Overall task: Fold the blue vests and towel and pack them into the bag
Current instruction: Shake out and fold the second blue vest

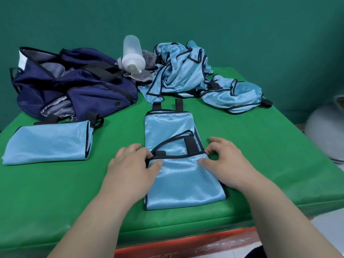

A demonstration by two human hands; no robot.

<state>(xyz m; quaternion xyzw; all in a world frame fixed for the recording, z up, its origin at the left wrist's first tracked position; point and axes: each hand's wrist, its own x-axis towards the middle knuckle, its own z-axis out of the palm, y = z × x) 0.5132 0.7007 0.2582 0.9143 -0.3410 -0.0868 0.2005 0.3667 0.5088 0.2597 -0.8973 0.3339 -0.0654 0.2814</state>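
Note:
A light blue vest (178, 175) with black trim lies in the middle of the green mat, its near part folded up over itself. My left hand (130, 164) pinches the left end of that folded edge. My right hand (223, 161) pinches the right end. A folded blue vest (48, 144) lies at the left. Several unfolded blue vests (186, 71) are heaped at the back right. The navy bag (74, 84) sits open at the back left. A grey striped towel (147, 58) lies crumpled between the bag and the heap.
A translucent white bottle (133, 54) lies on the towel at the back. The green mat (270, 146) ends in a front edge near me, with a red surface (186, 243) below it. A pale round object (325, 131) stands off the mat at right.

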